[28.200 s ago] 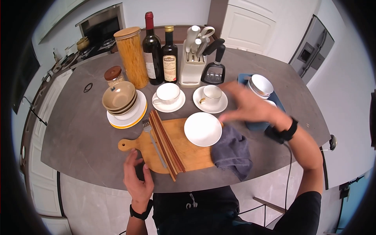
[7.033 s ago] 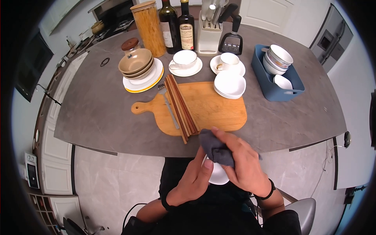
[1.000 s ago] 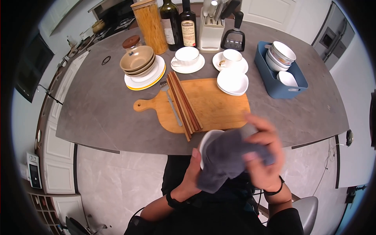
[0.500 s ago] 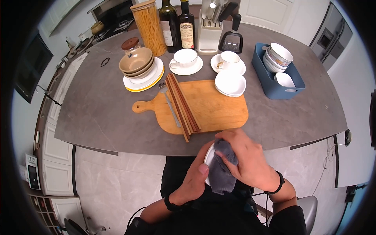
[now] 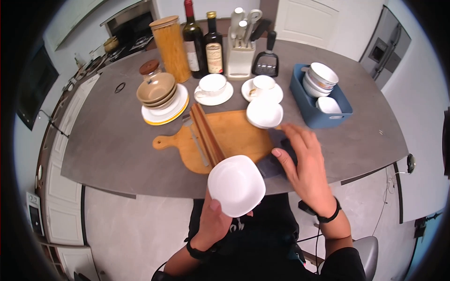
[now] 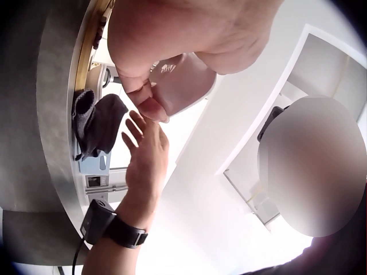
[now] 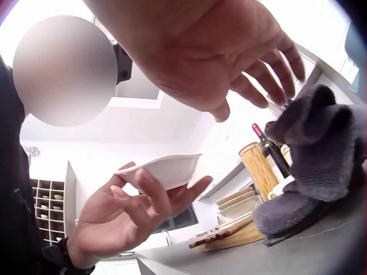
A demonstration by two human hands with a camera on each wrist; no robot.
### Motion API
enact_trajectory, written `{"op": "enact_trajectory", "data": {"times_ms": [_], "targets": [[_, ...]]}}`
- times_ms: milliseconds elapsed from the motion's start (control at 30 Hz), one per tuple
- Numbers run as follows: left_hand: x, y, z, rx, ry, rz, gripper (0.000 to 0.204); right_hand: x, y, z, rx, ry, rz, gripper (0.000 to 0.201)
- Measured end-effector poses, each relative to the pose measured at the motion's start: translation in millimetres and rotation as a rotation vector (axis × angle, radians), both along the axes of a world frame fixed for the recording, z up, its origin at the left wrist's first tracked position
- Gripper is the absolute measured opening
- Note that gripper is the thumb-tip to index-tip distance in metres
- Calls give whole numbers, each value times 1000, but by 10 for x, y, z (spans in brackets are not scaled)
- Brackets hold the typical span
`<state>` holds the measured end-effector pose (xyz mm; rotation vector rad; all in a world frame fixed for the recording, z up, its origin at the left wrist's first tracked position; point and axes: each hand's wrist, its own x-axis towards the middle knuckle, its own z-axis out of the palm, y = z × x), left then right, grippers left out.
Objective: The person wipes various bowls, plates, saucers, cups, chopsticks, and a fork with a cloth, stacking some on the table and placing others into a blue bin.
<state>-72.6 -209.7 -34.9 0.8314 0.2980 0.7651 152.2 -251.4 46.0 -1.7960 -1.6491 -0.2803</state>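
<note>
A square-rimmed white bowl [image 5: 236, 186] is in my left hand [image 5: 213, 224], thumb at its rim and fingers beneath it, in front of the counter edge. In the right wrist view, the bowl [image 7: 166, 171] shows side-on above those fingers. My right hand [image 5: 307, 171] is apart from it, fingers spread and holding nothing. Beside that hand lies a crumpled dark grey cloth [image 5: 272, 167] at the right end of the wooden cutting board [image 5: 246, 138], partly hidden by the hand. Chopsticks [image 5: 206, 133] and a fork [image 5: 196, 144] lie on the board's left part.
White bowls [image 5: 265, 114] sit at the board's far right corner. Behind are two cups on saucers, bottles [image 5: 214, 51], a pasta jar [image 5: 171, 51] and a knife block [image 5: 240, 58]. Brown bowls [image 5: 157, 89] on plates stand left; a blue bin [image 5: 323, 119] with bowls is at right.
Half a second ago my right hand pressed the cloth on the bowl; now the cloth lies on the counter and that hand is empty. The bowl, still in my left hand, is uncovered and faces up.
</note>
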Motion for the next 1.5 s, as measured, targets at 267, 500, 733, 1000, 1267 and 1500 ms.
{"op": "enact_trajectory", "data": {"times_ms": [267,500,733,1000,1267,1500], "targets": [[224,-54,264,249,70,-124,106,-8,-246,115,-304,791,279,19],[81,43,146,313,106,-181,111,1380,-96,605,-87,349,-256,24],[31,-32,136,379,115,-212,99,2664,219,435,-288,-106,-599,26],[6,-27,152,381,175,-187,104,2800,466,229,-561,-161,-659,23],[1,-54,138,381,228,-178,110,2660,597,118,-696,-536,-652,35],[-12,-41,149,366,207,-161,101,1734,549,488,-323,-328,-424,40]]}}
